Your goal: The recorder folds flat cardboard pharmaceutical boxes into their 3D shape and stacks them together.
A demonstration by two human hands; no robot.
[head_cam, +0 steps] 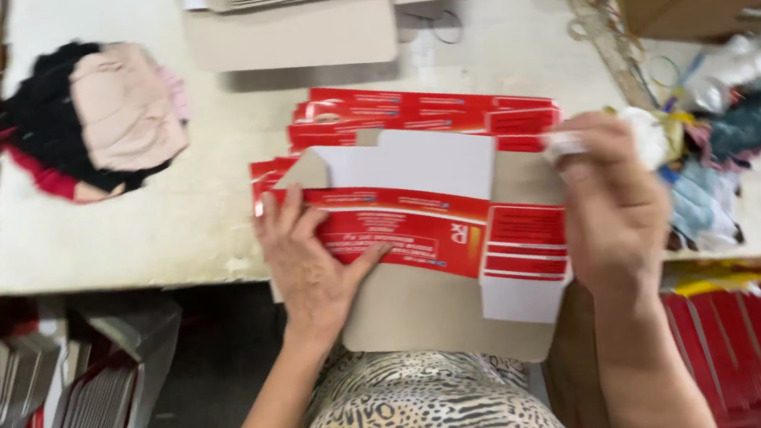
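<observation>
Flat red-white carton blank [437, 227] pinned at table edge [127, 254] by left hand [312, 266], palm open, steadying it. Right hand [614, 207] closed on white wad [644, 131]; blank's right edge touched.

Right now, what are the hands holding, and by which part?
Left hand presses flat on the red carton blank at its left end. Right hand grips its right edge.

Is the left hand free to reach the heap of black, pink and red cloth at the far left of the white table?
Probably not: left hand presses the red-and-white carton blank; path to cloth heap looks open.
</observation>
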